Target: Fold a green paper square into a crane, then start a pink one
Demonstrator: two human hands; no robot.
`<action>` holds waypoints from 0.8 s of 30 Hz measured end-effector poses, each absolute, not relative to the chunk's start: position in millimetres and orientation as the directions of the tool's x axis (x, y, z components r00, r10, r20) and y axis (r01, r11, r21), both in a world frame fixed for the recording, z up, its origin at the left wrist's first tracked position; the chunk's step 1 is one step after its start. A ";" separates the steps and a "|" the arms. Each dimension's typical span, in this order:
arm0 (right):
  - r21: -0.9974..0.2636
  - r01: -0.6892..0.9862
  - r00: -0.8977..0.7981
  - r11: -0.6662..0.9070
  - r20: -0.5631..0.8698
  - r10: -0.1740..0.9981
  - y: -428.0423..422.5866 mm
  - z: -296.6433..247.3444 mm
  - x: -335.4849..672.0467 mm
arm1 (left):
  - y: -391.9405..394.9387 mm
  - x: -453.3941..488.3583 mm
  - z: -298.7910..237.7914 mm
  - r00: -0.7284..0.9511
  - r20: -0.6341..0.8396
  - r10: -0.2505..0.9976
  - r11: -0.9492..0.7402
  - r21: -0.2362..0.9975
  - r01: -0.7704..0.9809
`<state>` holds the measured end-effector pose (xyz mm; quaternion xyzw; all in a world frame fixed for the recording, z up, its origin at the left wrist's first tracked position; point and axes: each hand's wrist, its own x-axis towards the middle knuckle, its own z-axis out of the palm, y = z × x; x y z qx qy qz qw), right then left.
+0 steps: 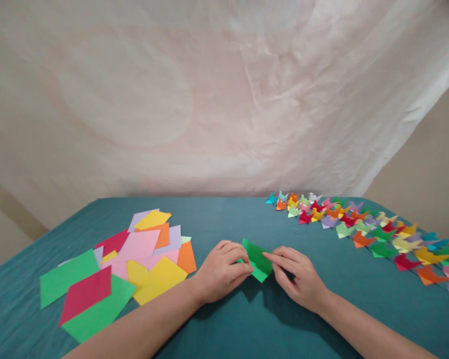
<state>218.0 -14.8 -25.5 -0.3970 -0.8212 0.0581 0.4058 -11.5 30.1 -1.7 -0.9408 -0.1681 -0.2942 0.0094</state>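
Note:
A green sheet of paper (261,264), creased and partly folded, is held just above the table between my two hands. My left hand (224,271) pinches its left side, the fingers curled over that edge and hiding part of it. On the opposite side my right hand (299,275) grips the right edge between thumb and fingertips. The paper opens in a shallow V along a crease, and a shadow falls on the cloth under it.
Loose coloured paper sheets (155,279) lie in an overlapping pile on the left. Several rows of folded paper birds (362,239) stand along the right side. A teal cloth (224,219) covers the table, and a pale sheet (217,99) hangs behind it.

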 end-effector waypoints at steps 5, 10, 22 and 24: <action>-0.440 0.631 -0.285 0.639 0.634 0.719 -12.6 -27.4 223.8 | 33.4 -13.6 -3.9 0.729 0.556 0.399 -0.912 0.156 0.380; -0.434 0.647 -0.311 0.627 0.601 0.736 -8.6 -29.8 225.8 | 34.6 -14.6 -5.7 0.743 0.502 0.443 -0.893 0.176 0.413; -0.196 0.691 -0.513 0.696 0.545 0.663 3.4 -33.5 235.1 | 36.5 -14.1 -11.3 0.770 0.454 0.447 -0.892 0.162 0.422; -0.181 0.696 -0.515 0.695 0.549 0.659 2.8 -31.8 235.2 | 36.8 -14.5 -11.1 0.765 0.446 0.465 -0.883 0.171 0.437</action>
